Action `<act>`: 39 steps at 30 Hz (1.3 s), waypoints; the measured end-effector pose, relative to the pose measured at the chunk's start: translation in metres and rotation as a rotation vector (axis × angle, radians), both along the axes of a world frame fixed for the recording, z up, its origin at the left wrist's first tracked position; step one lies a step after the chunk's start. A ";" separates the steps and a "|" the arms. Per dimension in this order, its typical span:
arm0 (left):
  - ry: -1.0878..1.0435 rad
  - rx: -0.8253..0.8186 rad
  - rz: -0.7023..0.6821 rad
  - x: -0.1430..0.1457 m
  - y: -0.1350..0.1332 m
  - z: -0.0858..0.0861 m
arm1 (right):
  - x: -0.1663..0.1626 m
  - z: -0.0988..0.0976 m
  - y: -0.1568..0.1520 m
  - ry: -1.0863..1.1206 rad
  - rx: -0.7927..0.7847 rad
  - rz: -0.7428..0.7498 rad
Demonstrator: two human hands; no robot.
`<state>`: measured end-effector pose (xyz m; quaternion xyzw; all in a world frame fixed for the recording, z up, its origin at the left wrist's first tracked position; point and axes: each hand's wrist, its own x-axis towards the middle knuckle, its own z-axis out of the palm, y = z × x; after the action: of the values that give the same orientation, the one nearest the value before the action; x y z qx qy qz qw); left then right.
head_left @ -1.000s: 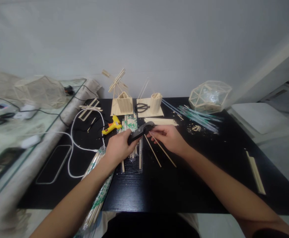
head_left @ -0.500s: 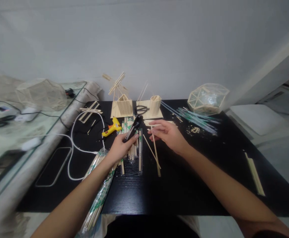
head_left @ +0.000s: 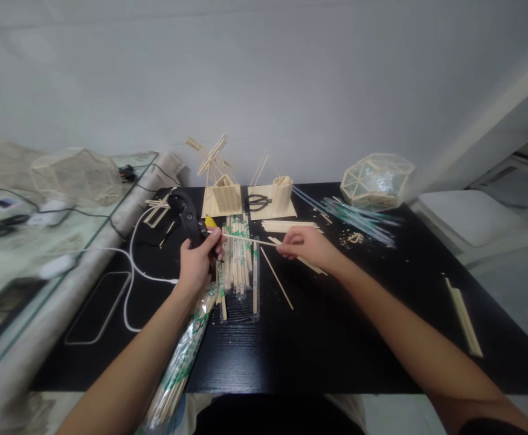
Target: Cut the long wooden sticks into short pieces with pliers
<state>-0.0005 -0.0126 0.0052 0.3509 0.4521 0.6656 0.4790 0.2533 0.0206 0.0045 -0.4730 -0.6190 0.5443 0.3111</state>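
My left hand [head_left: 197, 260] is closed around a black hand tool [head_left: 186, 214] that looks like pruning shears, its curved end pointing away from me. Between that hand's thumb and fingers lies the left end of a thin wooden stick [head_left: 248, 239]. My right hand [head_left: 307, 246] pinches the stick's other end, so it stretches nearly level between both hands. A thicker pale stick [head_left: 313, 266] slants out beneath the right hand; whether it is held I cannot tell. Behind the left hand, a yellow glue gun [head_left: 210, 222] is mostly hidden. Another thin stick [head_left: 276, 278] lies on the table.
Wrapped chopsticks [head_left: 237, 254] lie centrally, with a longer pack [head_left: 182, 362] near my left forearm. Behind stand a stick windmill model [head_left: 226, 196] and a round stick cup [head_left: 283, 193], with black scissors [head_left: 258, 202] between. A phone [head_left: 98, 308] and white cable [head_left: 130, 290] lie left.
My left hand has moved left and turned the black tool. The right hand has raised the thin stick to level, and its left end is now at the left hand.
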 end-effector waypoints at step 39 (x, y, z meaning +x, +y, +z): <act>1.035 0.311 -0.060 0.028 -0.004 0.045 | -0.015 0.021 -0.023 -0.137 0.407 0.199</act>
<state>0.0270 -0.0168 0.0501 0.7126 0.5148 0.4508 0.1549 0.2384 -0.0022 0.0257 -0.3729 -0.7792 0.4029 0.3024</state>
